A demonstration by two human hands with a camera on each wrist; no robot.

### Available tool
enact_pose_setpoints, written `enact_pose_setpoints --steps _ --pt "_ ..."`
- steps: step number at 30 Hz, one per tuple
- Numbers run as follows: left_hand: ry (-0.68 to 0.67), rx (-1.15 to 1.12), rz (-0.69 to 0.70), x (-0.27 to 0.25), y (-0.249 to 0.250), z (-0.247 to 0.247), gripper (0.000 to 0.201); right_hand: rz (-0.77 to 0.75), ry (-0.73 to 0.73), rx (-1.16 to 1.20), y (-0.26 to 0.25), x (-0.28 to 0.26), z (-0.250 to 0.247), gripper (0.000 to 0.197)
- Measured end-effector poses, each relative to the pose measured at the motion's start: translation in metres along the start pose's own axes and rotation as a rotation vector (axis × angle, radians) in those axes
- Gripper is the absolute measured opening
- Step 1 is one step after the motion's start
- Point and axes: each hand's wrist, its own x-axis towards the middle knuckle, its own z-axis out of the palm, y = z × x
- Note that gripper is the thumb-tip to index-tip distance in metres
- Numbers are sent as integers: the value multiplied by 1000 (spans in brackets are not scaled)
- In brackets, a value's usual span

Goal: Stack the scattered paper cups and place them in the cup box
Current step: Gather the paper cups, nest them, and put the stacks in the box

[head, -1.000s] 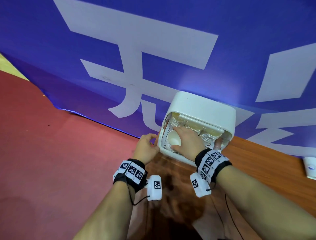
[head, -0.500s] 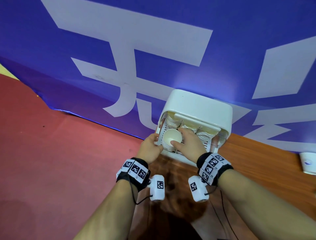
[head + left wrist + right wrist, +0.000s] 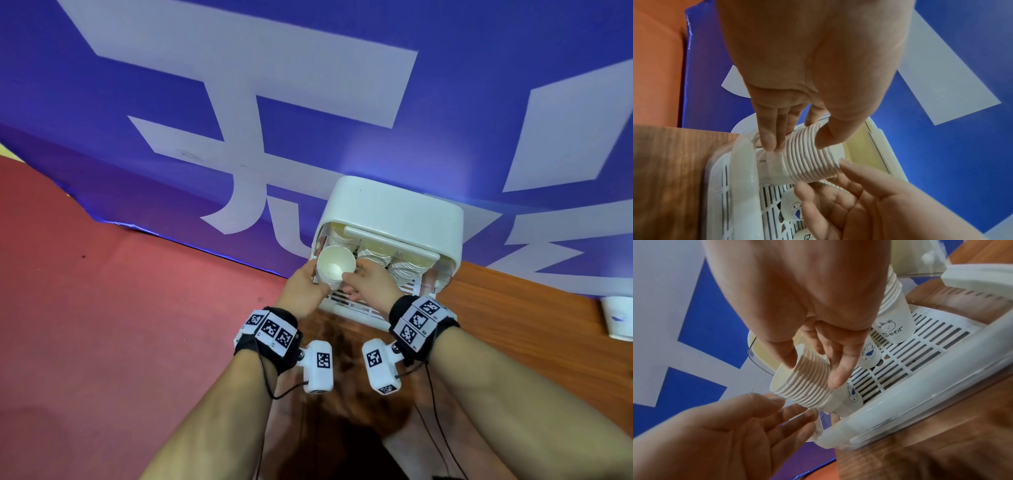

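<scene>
**Cup stack held at the mouth of the cup box**

Head view: stack of paper cups was held at the left end of the white cup box, open mouth turned toward the camera, long axis running back and down into the box. Right hand pinched the stack's near rim; left hand lay against its left side. Inside the box stood further stacks on a slatted white tray. Box sat on a wooden table before a blue banner. Off to the right edge lay a lone cup.

Left wrist view: stack lay tilted, ridged rims up to the right, base down toward the tray's front wall. Left hand curled on it, thumb on one side of the rims, fingers on the other. Right hand touched the rims from below with half-curled fingers.

Right wrist view: right hand gripped the stack, thumb and fingers opposed across the rims. Left hand reached in, fingertips loosely spread beside the stack; contact could not be judged here. Printed cups stood upright on the tray.
</scene>
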Motion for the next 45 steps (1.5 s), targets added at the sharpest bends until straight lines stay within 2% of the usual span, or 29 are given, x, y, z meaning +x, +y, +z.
enact_pose_setpoints --steps 8,13,16,18,26,29,34,39,45 --pt "14 -40 10 2 -1 2 58 13 -30 42 -3 0 -1 34" --pt "60 6 1 -10 10 0 52 -8 -27 11 -8 -13 -10 37" --pt "137 37 10 -24 18 -1 51 -22 11 -23 -10 -28 -22 49" --pt "191 58 24 -37 24 2 49 -35 23 -17 -8 -40 -33 50" --pt "234 157 115 -91 57 48 45 -171 150 -48 15 -108 -94 36" --pt "217 215 181 -105 74 85 42 -224 209 -78 33 -138 -127 35" --pt "142 250 257 -124 103 172 36 -206 297 -70 80 -196 -197 33" --pt "32 307 314 -146 128 293 35 -176 408 -44 145 -263 -290 34" --pt "-161 417 367 -175 146 444 36 -73 556 68 242 -337 -392 32"
